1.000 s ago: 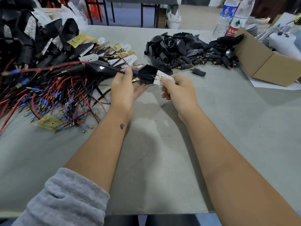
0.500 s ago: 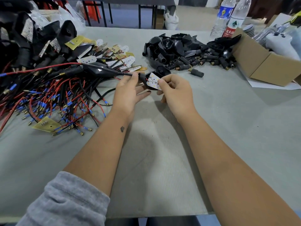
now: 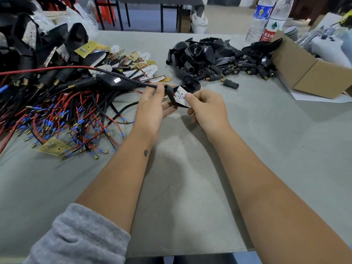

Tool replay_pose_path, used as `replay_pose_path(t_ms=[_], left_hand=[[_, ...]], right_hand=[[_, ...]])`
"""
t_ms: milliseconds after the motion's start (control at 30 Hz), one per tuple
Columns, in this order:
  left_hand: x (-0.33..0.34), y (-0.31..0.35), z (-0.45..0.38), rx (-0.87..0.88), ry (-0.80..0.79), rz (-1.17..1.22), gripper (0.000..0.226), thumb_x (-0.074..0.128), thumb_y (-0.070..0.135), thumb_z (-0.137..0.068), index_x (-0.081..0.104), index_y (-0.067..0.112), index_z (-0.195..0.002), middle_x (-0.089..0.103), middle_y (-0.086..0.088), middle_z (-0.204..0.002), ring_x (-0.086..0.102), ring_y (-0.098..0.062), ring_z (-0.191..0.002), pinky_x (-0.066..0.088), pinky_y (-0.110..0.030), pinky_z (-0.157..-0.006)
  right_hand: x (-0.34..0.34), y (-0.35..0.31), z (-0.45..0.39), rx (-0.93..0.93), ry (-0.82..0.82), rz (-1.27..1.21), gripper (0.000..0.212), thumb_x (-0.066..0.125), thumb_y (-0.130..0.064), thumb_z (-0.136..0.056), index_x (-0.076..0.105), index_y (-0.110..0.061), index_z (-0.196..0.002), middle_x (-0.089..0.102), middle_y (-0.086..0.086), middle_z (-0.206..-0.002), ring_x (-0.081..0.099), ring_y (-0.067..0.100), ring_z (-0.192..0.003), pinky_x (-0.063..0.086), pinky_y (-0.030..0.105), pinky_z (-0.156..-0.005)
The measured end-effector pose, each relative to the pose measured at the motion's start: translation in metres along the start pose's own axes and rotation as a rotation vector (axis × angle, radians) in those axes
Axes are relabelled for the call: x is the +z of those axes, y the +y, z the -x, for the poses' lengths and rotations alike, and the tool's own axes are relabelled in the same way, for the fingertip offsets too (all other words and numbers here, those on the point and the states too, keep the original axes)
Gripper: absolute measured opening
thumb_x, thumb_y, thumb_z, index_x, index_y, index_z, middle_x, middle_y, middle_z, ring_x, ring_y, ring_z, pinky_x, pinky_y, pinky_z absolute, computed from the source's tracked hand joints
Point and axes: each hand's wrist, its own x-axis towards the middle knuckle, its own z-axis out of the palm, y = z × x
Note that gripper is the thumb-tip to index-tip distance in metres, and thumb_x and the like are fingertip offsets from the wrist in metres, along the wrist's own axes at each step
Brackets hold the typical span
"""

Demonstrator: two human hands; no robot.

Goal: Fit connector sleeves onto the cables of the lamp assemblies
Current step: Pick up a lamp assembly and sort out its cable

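Observation:
My left hand (image 3: 152, 105) pinches the black cable (image 3: 131, 80) of a lamp assembly just where it enters a black lamp housing (image 3: 171, 91). My right hand (image 3: 207, 107) holds the white LED board (image 3: 181, 96) seated in that housing between thumb and fingers. The cable runs left over a glossy black housing (image 3: 114, 81) into a tangle of red and black wires with blue-sleeved tips (image 3: 57, 119). A single black connector sleeve (image 3: 229, 83) lies on the table behind my right hand.
A heap of black housings and sleeves (image 3: 215, 58) sits at the back centre. Finished black assemblies (image 3: 28, 52) and loose LED boards (image 3: 141, 67) pile at the back left. An open cardboard box (image 3: 312, 73) and two water bottles (image 3: 268, 21) stand at the right.
Both hands drew closer together and slightly toward me with the housing; the LED board has been pushed down into the housing and turned to face up.

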Motion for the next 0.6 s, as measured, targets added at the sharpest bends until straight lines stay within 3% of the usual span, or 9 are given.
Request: replay_pose_path(t_ms=[167,300,433,500,600], left_hand=[[0.0002,0.0001,0.0002,0.011,-0.033,-0.035,0.026,0.038,0.021,-0.106,0.060,0.023,-0.092,0.071,0.004,-0.099,0.071,-0.012,-0.081,0.059,-0.028,-0.076],[0.0006,0.0019,0.0028,0.040,-0.089,-0.044,0.029,0.034,0.017,-0.107,0.059,0.022,-0.095,0.074,0.009,-0.098,0.072,-0.013,-0.090,0.059,-0.026,-0.073],[-0.0005,0.0032,0.0034,0.030,-0.061,-0.032,0.035,0.034,0.020,-0.107,0.064,0.027,-0.089,0.074,0.007,-0.099,0.072,-0.015,-0.089,0.058,-0.029,-0.073],[-0.0011,0.0032,0.0018,-0.005,-0.018,0.002,0.032,0.035,0.020,-0.106,0.062,0.025,-0.090,0.073,0.004,-0.096,0.072,-0.016,-0.084,0.057,-0.028,-0.069],[-0.0014,0.0028,-0.0008,-0.062,0.040,0.064,0.026,0.038,0.019,-0.106,0.058,0.019,-0.090,0.070,0.000,-0.088,0.071,-0.015,-0.074,0.056,-0.027,-0.063]], right_hand=[[-0.0036,-0.0010,-0.0005,0.039,-0.054,-0.047,0.029,0.056,-0.022,-0.097,0.058,-0.016,-0.068,0.054,-0.002,-0.055,0.045,0.005,-0.037,0.037,0.015,-0.041],[-0.0031,-0.0009,-0.0004,0.047,-0.061,-0.029,0.033,0.054,-0.021,-0.097,0.054,-0.016,-0.064,0.051,-0.004,-0.050,0.044,0.010,-0.041,0.038,0.018,-0.044],[0.0017,0.0019,0.0000,-0.076,0.051,0.030,0.027,0.062,-0.027,-0.093,0.057,-0.018,-0.067,0.052,-0.004,-0.058,0.048,0.013,-0.057,0.043,0.031,-0.060],[0.0035,0.0026,0.0012,-0.166,0.136,0.082,0.027,0.067,-0.028,-0.088,0.055,-0.025,-0.065,0.049,-0.011,-0.056,0.044,0.004,-0.054,0.039,0.023,-0.058],[0.0040,0.0024,0.0037,-0.248,0.206,0.170,0.028,0.069,-0.031,-0.086,0.051,-0.028,-0.064,0.045,-0.013,-0.053,0.043,0.003,-0.053,0.033,0.019,-0.052]])
